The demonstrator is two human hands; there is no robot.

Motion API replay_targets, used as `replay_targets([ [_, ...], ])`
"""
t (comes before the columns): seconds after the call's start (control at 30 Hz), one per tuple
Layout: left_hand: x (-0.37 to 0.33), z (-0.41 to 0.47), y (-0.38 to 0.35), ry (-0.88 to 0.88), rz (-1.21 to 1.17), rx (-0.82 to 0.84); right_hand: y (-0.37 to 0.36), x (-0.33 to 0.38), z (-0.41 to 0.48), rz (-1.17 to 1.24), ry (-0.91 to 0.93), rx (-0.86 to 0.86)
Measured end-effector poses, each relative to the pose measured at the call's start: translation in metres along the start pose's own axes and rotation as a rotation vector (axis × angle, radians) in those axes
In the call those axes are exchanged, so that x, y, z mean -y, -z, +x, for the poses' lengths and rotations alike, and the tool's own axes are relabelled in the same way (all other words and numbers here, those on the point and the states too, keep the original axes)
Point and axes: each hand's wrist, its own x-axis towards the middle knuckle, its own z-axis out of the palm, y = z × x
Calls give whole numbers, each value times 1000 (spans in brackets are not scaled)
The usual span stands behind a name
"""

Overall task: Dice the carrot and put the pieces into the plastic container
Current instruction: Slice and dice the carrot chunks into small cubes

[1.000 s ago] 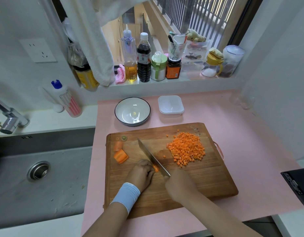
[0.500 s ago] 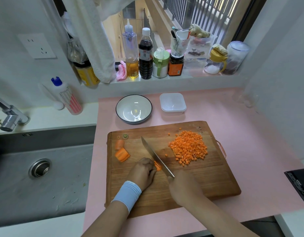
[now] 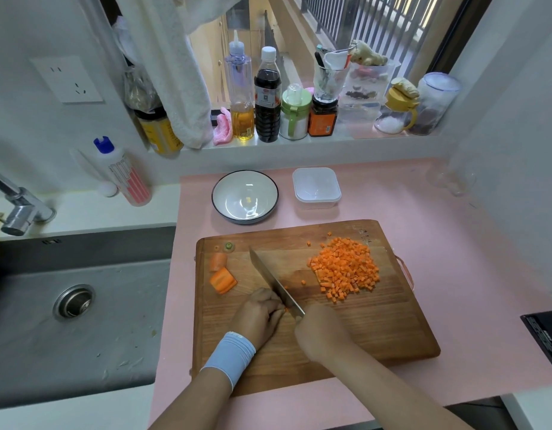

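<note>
Wooden and grainy, the cutting board [image 3: 361,330] is laid on the pink tabletop [image 3: 454,243]. Small orange carrot cubes [image 3: 346,270] are heaped at its far right, and two uncut chunks [image 3: 222,280] are seen at its far left. Beyond it, the square translucent plastic container [image 3: 316,187] is set just right of a round glazed bowl [image 3: 244,195]. A carrot sliver [image 3: 286,309] is pinned under the curled left hand [image 3: 257,316]. The steel knife [image 3: 274,283] is gripped by the right hand [image 3: 323,332], blade angled far-left.
</note>
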Motion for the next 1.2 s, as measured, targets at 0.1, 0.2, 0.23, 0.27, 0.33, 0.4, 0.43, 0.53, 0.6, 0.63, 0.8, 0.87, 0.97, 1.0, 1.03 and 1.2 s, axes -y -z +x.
replay_targets([
  [0.1, -1, -3, 5, 108, -59, -118, 0, -2, 0, 25, 5, -9],
  [0.2, -1, -7, 7, 155, -52, -140, 0, -4, 1, 54, 13, -7],
  [0.23, -1, -8, 6, 143, -37, -106, 0, -4, 1, 57, 18, -7],
  [0.27, -1, -9, 5, 124, -16, -68, 0, -4, 1, 62, 21, -5],
  [0.33, 0, -8, 2, 86, 31, -18, 1, -5, 1, 69, 23, -2],
  [0.4, 0, -6, 2, 56, 70, 7, 1, -6, 1, 69, 23, 1],
  [0.43, 1, -5, 3, 41, 88, 20, 2, -6, 1, 70, 26, 2],
  [0.53, 3, -5, 4, 8, 136, 46, 3, -6, -2, 74, 40, -5],
  [0.6, 2, -4, 3, 16, 144, 51, 4, -6, -8, 57, 41, -27],
  [0.63, 2, -3, 3, 18, 146, 52, 5, -7, -11, 49, 45, -39],
  [0.8, 1, -3, 3, 11, 149, 25, 1, -10, -20, -5, 61, -39],
  [0.87, 0, -3, 3, 10, 141, 12, -1, -12, -20, -38, 55, -47],
  [0.97, 1, -3, 2, 14, 143, 2, -4, -12, -16, -34, 34, -27],
  [1.0, 2, -3, 2, 22, 140, 5, -4, -11, -14, -26, 24, -12],
  [1.03, 2, -4, 1, 32, 139, 7, -5, -9, -11, -21, 18, 0],
  [1.2, 2, -4, -2, 75, 139, 14, 2, -2, 3, 24, 28, 21],
])
